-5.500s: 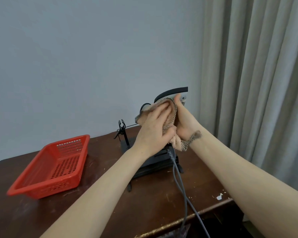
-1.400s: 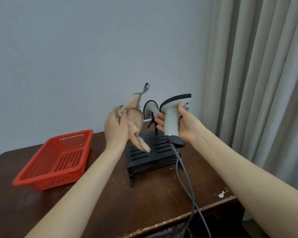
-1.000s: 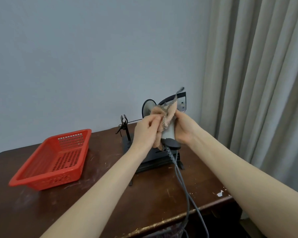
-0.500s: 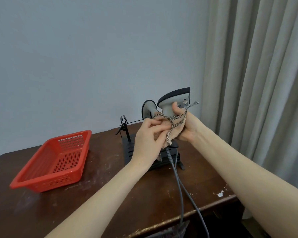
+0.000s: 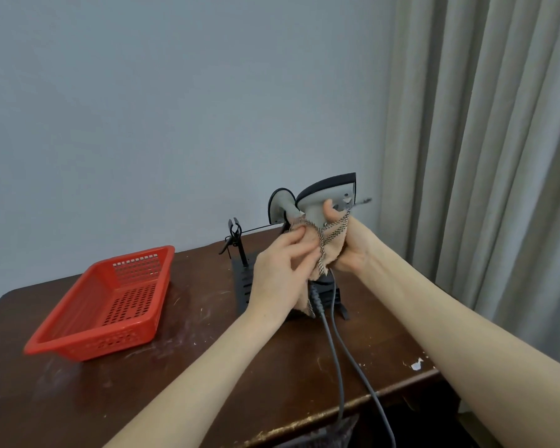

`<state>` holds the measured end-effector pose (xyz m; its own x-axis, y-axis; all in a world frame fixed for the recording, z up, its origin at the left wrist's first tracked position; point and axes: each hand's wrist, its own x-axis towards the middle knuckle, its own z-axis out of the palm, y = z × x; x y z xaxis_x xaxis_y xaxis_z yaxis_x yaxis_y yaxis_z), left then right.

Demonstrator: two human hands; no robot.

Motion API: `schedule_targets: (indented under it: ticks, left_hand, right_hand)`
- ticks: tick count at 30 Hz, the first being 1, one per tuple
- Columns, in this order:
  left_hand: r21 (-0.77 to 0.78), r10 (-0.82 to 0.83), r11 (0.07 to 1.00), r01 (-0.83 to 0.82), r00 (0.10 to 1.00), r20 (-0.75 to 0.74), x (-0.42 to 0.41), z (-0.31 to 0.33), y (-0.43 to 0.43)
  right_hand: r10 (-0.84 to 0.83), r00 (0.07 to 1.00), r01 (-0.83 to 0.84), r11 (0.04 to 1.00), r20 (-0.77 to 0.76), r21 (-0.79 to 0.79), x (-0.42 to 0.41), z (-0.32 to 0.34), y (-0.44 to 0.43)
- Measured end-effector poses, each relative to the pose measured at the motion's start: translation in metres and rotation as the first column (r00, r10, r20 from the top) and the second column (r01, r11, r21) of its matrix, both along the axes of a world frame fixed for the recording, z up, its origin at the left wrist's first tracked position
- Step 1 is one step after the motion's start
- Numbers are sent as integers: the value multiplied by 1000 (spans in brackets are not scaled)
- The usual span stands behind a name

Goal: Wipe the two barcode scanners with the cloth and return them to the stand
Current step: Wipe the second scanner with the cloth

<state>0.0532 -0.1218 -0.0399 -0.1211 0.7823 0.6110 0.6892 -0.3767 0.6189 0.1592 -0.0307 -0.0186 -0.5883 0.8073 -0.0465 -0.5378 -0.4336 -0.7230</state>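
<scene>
- The held scanner (image 5: 328, 197) is raised upright above the stand (image 5: 243, 286), with its head pointing right
- The right hand (image 5: 353, 250) is closed round the scanner's handle; the thumb is curled across the front of the handle, and the other fingers are hidden behind it
- The left hand (image 5: 281, 276) has its fingers bent and pinches the cloth (image 5: 332, 250) against the handle; part of the cloth is trapped under the right hand
- The second scanner (image 5: 280, 205) is seen just behind the held one, over the stand; whether it is seated cannot be told, as its lower part is hidden
- The step in hand is judged to be the wiping of the handle
- Two grey cables (image 5: 333, 344) run across the table (image 5: 207, 367) and drop over its front edge; if a cable is pulled tight or caught on the stand, the scanner may be jerked or the stand dragged
- The cloth's loose trim may catch on the stand's clip post or the second scanner, which could then be knocked over
- With cloth lying under the right hand, the grip may slip
- A red basket (image 5: 110, 299) sits well apart to the left
</scene>
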Motion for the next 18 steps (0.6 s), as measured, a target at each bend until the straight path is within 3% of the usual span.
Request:
schedule_targets:
  ticks: [6,9,11,13,15,18]
  left_hand:
    - [-77,92,993,-88,994,52,-23,-3,-7]
    - [-108,139,989,-98,866,480,-27,8,-2]
    - [-137,68,990,19,798,599,-19,15,3]
    - [-216,8,973,88,913,407,-6,16,5]
    - [-266,6,963,43,983,183,3,12,8]
    - [-239,89,970,-54,986,138,-1,12,14]
  right_hand:
    - [-92,994,94,994,55,-50,1,-1,-3]
    - [-105,992,110,991,63,-76,-3,4,-3]
    - [-98,993,102,992,68,-67,-8,5,-7]
    - [-74,997,76,995,39,-66,-12,6,-9]
    - [-36,999,36,998,12,-41,-13,8,-12]
    - [21,999,-21,1000,50,-8,-8,10,-13]
